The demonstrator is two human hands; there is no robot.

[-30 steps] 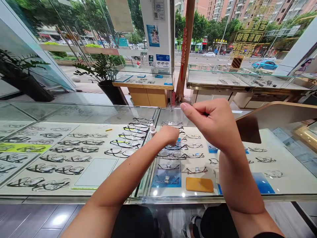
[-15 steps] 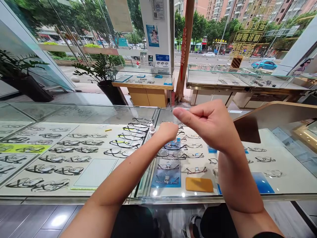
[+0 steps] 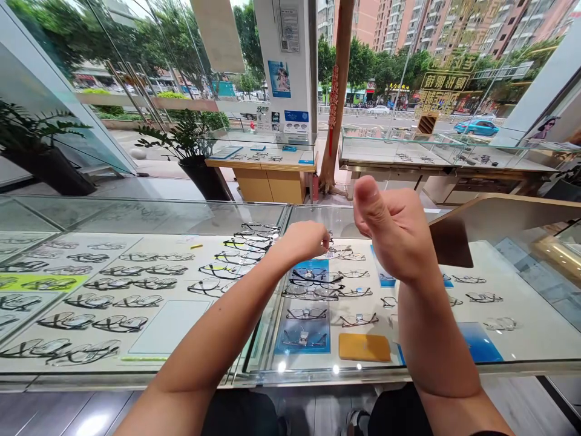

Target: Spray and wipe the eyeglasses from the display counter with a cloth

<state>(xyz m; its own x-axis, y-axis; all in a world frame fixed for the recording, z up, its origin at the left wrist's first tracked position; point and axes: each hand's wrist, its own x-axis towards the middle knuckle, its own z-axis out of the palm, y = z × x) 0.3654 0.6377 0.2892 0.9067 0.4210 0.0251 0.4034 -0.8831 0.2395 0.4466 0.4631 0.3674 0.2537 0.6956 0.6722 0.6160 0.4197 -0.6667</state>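
The left hand (image 3: 307, 241) hovers over black-rimmed eyeglasses (image 3: 316, 281) inside a glass-topped display desk (image 3: 313, 379); its grip cannot be told. The right hand (image 3: 393, 233) is curled narrow, thumb raised. The left forearm (image 3: 227, 312) blocks some frames and a pale rectangular tray (image 3: 157, 327). An orange-yellow rectangular case (image 3: 364, 347) lies left of the right forearm (image 3: 433, 345); a curved brown wooden panel (image 3: 451, 243) stands beyond it, rightward.
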